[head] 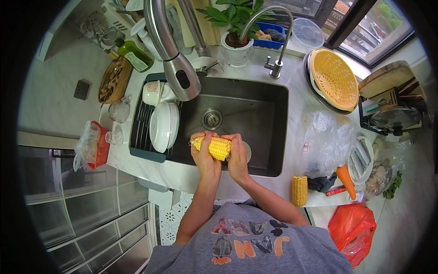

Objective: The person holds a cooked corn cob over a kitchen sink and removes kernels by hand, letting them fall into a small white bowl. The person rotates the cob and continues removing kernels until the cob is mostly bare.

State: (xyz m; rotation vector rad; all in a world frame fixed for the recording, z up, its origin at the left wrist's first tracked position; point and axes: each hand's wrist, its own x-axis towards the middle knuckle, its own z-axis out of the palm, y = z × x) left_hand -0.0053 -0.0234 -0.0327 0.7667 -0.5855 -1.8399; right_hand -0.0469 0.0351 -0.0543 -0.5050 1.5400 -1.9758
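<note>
Both my hands hold one husked ear of corn [215,148] over the near part of the dark kitchen sink [263,113]. My left hand [207,161] grips its narrower end, where a few silks show. Around the thicker end closes my right hand [238,157]. Behind my right hand a pale round item [246,152] is partly visible in the sink. The pull-out faucet [181,77] hangs over the sink's left part. Another piece of corn [299,191] stands out on the counter to the right, near the front edge.
A dish rack [147,156] with bowls and plates sits in the sink's left side. To the right are a yellow colander [335,78], plastic bags [325,144], a carrot [346,181] and a dish of fish pieces [369,167]. A slim tap [275,68] and potted plant [237,51] stand behind.
</note>
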